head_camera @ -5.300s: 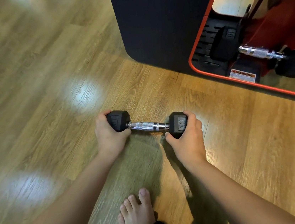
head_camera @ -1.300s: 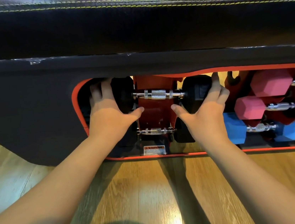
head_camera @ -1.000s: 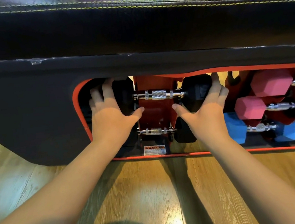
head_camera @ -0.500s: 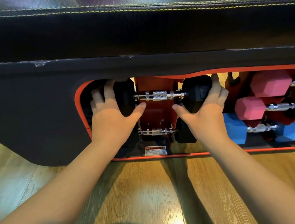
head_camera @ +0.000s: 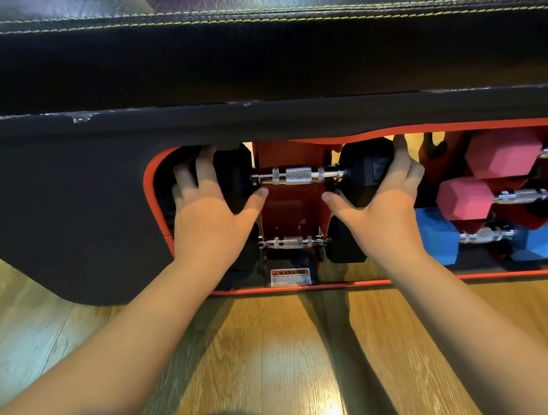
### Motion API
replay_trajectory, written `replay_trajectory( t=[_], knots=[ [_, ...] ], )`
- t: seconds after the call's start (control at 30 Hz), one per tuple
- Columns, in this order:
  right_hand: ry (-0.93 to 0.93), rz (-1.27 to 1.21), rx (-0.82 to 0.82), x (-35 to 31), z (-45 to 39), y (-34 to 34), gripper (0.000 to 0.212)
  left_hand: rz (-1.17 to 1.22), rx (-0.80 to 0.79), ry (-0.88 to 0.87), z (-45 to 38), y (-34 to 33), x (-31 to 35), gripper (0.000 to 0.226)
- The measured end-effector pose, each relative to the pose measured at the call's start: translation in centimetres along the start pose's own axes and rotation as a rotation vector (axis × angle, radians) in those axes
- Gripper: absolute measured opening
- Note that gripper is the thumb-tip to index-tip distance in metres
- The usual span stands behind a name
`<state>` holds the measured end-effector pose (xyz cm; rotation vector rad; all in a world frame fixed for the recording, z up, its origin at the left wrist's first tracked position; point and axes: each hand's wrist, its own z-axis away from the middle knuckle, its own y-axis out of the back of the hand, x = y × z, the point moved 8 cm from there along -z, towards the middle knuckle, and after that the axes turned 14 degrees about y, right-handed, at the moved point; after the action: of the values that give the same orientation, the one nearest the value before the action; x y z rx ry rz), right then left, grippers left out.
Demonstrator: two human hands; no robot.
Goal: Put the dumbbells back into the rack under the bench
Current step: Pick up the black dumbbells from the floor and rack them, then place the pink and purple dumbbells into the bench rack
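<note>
A black hex dumbbell (head_camera: 298,175) with a chrome knurled handle lies across the upper slot of the red rack (head_camera: 295,211) inside the bench opening. My left hand (head_camera: 210,222) wraps its left head, fingers reaching in under the bench edge. My right hand (head_camera: 381,208) cups its right head, fingers over the top. Below it, a second black dumbbell (head_camera: 290,242) rests in the lower slot, its heads partly hidden by my hands.
The black padded bench (head_camera: 247,55) overhangs the opening, leaving little headroom. To the right sit pink dumbbells (head_camera: 500,153) and blue dumbbells (head_camera: 542,238). A warning label (head_camera: 289,276) marks the rack base. Wooden floor (head_camera: 284,361) lies in front.
Since five seconds ago the dumbbell went from the floor into the rack's upper slot. Over the last second both hands stay on its heads, barely shifting.
</note>
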<state>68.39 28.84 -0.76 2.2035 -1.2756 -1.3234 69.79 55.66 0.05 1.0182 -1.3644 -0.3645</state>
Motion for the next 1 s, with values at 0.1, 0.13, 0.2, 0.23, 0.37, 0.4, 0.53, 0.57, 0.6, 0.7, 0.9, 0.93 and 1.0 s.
replay_trajectory(
  t=[0.1, 0.13, 0.2, 0.23, 0.37, 0.4, 0.53, 0.57, 0.6, 0.7, 0.9, 0.93, 1.0],
  knots=[
    [0.002, 0.041, -0.019, 0.0, -0.2, 0.0, 0.113, 0.018, -0.020, 0.013, -0.1, 0.3, 0.0, 0.092],
    [-0.013, 0.040, -0.027, 0.1, -0.2, 0.1, 0.113, 0.016, -0.035, 0.017, -0.1, 0.4, 0.1, 0.093],
    [-0.060, 0.016, -0.085, 0.3, -0.2, 0.0, 0.113, 0.033, -0.095, 0.040, 0.1, 0.8, 0.2, 0.094],
    [-0.097, 0.030, -0.160, 0.2, -0.2, -0.1, 0.114, 0.040, -0.140, 0.051, 0.3, 1.0, 0.3, 0.095],
    [-0.152, 0.244, -0.394, -0.9, -0.5, 1.1, 0.114, 0.041, -0.315, 0.092, 1.5, 2.3, 1.3, 0.095],
    [-0.139, 0.276, -0.430, -1.6, -0.7, 1.7, 0.109, 0.041, -0.345, 0.094, 1.8, 2.9, 1.6, 0.093],
    [-0.142, 0.247, -0.575, -5.5, -0.1, 4.0, 0.102, -0.031, -0.438, 0.049, 3.4, 6.5, 3.3, 0.081],
    [-0.151, 0.207, -0.608, -6.6, 0.4, 4.7, 0.101, -0.046, -0.469, 0.049, 3.9, 7.5, 3.6, 0.078],
    [-0.159, 0.173, -0.641, -7.9, 0.8, 5.5, 0.099, -0.057, -0.498, 0.055, 4.4, 8.6, 3.9, 0.077],
    [-0.213, 0.116, -0.743, -11.6, 1.7, 8.2, 0.097, -0.124, -0.588, 0.061, 6.1, 12.4, 5.0, 0.069],
    [-0.161, 0.095, -0.911, -21.4, 0.1, 15.7, 0.089, -0.236, -0.678, 0.003, 8.9, 22.9, 9.6, 0.053],
    [-0.154, 0.088, -0.916, -23.2, -0.7, 17.2, 0.089, -0.238, -0.667, -0.002, 9.1, 25.1, 10.7, 0.054],
    [-0.157, 0.060, -0.905, -27.1, -2.5, 20.4, 0.089, -0.233, -0.652, 0.004, 9.3, 29.7, 12.8, 0.059]
  ],
)
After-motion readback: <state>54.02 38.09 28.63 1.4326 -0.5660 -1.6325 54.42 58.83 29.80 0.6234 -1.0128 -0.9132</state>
